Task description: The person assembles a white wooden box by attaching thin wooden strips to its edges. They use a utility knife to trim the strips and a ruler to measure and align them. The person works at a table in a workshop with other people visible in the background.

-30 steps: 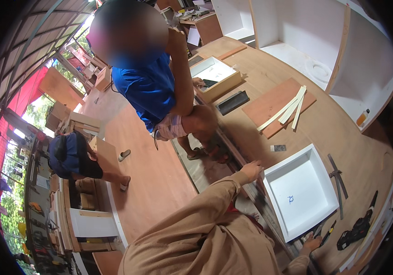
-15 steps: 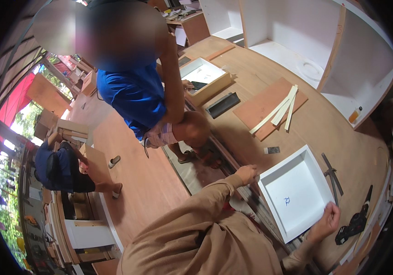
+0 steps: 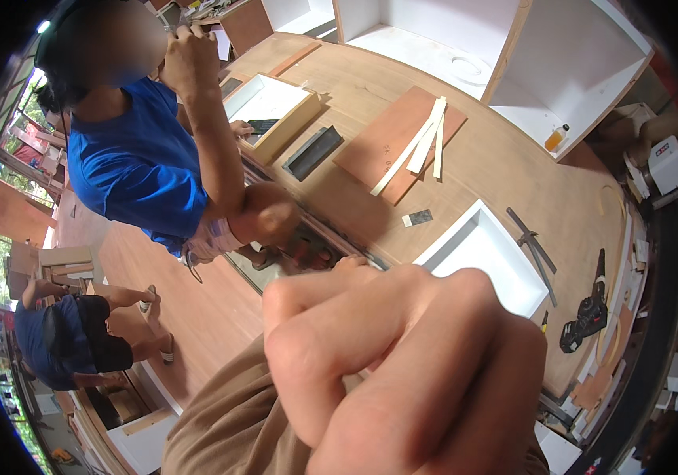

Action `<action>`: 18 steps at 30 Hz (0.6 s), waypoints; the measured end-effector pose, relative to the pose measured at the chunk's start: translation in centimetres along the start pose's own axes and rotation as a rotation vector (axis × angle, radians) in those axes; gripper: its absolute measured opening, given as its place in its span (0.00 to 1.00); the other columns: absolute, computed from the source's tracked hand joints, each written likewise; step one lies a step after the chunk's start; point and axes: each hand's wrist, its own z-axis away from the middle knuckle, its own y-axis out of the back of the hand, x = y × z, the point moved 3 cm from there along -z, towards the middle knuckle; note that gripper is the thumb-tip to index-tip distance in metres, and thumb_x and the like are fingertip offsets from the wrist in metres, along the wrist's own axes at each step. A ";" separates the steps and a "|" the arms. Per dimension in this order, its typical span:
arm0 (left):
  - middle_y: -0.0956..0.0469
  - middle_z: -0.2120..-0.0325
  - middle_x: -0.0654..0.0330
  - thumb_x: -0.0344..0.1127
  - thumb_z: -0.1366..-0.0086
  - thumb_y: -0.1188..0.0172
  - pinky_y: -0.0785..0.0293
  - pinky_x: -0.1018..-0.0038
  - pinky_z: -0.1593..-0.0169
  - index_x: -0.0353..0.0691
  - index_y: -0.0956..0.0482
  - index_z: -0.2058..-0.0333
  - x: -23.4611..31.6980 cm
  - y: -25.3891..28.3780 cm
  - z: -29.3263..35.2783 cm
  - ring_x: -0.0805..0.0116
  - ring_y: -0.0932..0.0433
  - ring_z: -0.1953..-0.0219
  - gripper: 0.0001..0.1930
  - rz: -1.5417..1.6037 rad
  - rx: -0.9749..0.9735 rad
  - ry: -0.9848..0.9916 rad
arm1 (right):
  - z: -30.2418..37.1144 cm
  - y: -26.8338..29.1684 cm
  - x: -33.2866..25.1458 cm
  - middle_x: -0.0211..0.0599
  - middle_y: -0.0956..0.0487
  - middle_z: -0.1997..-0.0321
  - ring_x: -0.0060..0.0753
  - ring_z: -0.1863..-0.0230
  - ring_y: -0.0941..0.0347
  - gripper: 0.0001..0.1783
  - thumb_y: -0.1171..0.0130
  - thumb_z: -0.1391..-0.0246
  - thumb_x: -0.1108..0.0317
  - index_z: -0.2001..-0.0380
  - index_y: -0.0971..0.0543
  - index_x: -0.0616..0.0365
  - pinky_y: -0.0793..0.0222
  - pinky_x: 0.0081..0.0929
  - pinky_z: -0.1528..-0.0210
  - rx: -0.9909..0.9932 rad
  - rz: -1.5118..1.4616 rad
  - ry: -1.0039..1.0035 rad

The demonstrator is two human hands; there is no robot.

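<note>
My right hand is raised close to the camera and fills the lower middle, its fingers curled in. Whatever it may hold is hidden behind the knuckles. Beyond it, only a bit of my left hand shows by the table's near edge; its fingers are mostly covered. A shallow white box with raised sides lies on the table, its near part blocked by my right hand. Neither hand can be seen touching it.
On the wooden table lie a reddish board with pale strips, a dark block, a clamp and a black power tool. White cabinets stand behind. A co-worker in blue leans at the left.
My right hand has left the white box's near corner and come up close to the camera. The view has shifted, and the co-worker in blue holds a hand near the head.
</note>
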 end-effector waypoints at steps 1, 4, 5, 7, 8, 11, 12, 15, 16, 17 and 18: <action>0.17 0.61 0.57 0.39 0.33 0.32 0.20 0.65 0.51 0.39 0.14 0.66 0.6 -0.5 -0.3 0.60 0.16 0.57 0.09 0.028 -0.010 -0.021 | -0.3 -0.5 0.0 0.29 0.21 0.69 0.28 0.69 0.28 0.23 0.33 0.36 0.46 0.73 0.22 0.54 0.38 0.29 0.68 0.004 0.034 0.005; 0.17 0.62 0.58 0.37 0.33 0.32 0.20 0.66 0.53 0.39 0.15 0.66 -0.9 -0.7 -0.9 0.62 0.16 0.58 0.07 0.110 -0.005 -0.024 | -1.3 -0.6 2.6 0.30 0.21 0.70 0.29 0.71 0.28 0.22 0.33 0.36 0.49 0.73 0.21 0.55 0.37 0.28 0.69 0.003 0.081 0.029; 0.17 0.62 0.59 0.36 0.33 0.32 0.20 0.67 0.53 0.39 0.16 0.65 -2.2 -0.5 -0.4 0.63 0.16 0.58 0.07 0.141 0.001 0.006 | -1.4 -0.4 3.9 0.30 0.20 0.70 0.29 0.71 0.28 0.21 0.33 0.36 0.49 0.73 0.21 0.56 0.37 0.28 0.70 0.012 0.072 0.033; 0.17 0.62 0.59 0.34 0.33 0.32 0.20 0.68 0.54 0.39 0.16 0.65 -3.3 -0.9 -0.3 0.64 0.16 0.59 0.06 0.209 -0.006 0.029 | -1.6 0.0 5.5 0.31 0.20 0.71 0.30 0.72 0.27 0.21 0.32 0.36 0.51 0.73 0.20 0.56 0.36 0.28 0.70 0.041 0.115 0.034; 0.17 0.63 0.60 0.34 0.33 0.32 0.20 0.68 0.55 0.39 0.17 0.65 -1.8 -0.3 -1.6 0.65 0.16 0.59 0.05 0.221 -0.013 -0.011 | -2.5 -0.2 4.2 0.31 0.20 0.71 0.30 0.73 0.27 0.20 0.32 0.36 0.52 0.73 0.20 0.57 0.35 0.28 0.71 0.034 0.184 0.064; 0.17 0.63 0.61 0.31 0.32 0.32 0.20 0.70 0.57 0.39 0.18 0.65 -0.7 -0.7 -3.6 0.67 0.16 0.60 0.04 0.342 -0.044 -0.055 | -2.2 0.3 3.5 0.32 0.19 0.72 0.31 0.74 0.26 0.19 0.32 0.36 0.54 0.73 0.19 0.58 0.34 0.28 0.72 0.072 0.419 0.040; 0.17 0.64 0.61 0.30 0.32 0.33 0.20 0.70 0.57 0.39 0.18 0.65 -3.1 -0.5 -2.8 0.68 0.16 0.60 0.04 0.389 -0.034 -0.007 | -1.1 1.3 4.0 0.32 0.19 0.72 0.31 0.74 0.26 0.18 0.32 0.36 0.55 0.73 0.19 0.58 0.33 0.28 0.72 0.123 0.484 0.003; 0.17 0.65 0.62 0.28 0.32 0.33 0.19 0.72 0.59 0.39 0.19 0.65 -5.5 1.7 -3.4 0.70 0.16 0.61 0.03 0.525 -0.026 0.016 | 3.8 4.3 4.0 0.33 0.18 0.73 0.33 0.76 0.26 0.17 0.31 0.35 0.58 0.73 0.18 0.59 0.32 0.28 0.73 0.281 0.880 -0.322; 0.17 0.65 0.63 0.27 0.32 0.33 0.19 0.72 0.59 0.39 0.19 0.65 -5.4 2.2 -3.9 0.71 0.17 0.61 0.03 0.576 -0.029 0.006 | 6.6 5.3 4.2 0.36 0.19 0.73 0.35 0.72 0.23 0.12 0.35 0.34 0.66 0.72 0.18 0.60 0.29 0.30 0.69 0.332 1.005 -0.553; 0.17 0.65 0.63 0.27 0.32 0.33 0.19 0.73 0.60 0.39 0.20 0.65 -3.2 0.7 -5.5 0.72 0.17 0.61 0.04 0.665 -0.075 -0.036 | 10.9 6.7 3.7 0.39 0.19 0.72 0.38 0.67 0.21 0.08 0.37 0.35 0.70 0.68 0.18 0.61 0.27 0.34 0.63 0.317 1.172 -0.719; 0.18 0.65 0.63 0.26 0.32 0.33 0.19 0.73 0.60 0.39 0.20 0.65 -2.2 0.2 -5.9 0.72 0.17 0.62 0.04 0.863 -0.103 0.023 | 16.2 7.5 3.5 0.40 0.18 0.70 0.39 0.65 0.20 0.06 0.38 0.35 0.71 0.66 0.18 0.61 0.26 0.36 0.60 0.357 1.299 -0.851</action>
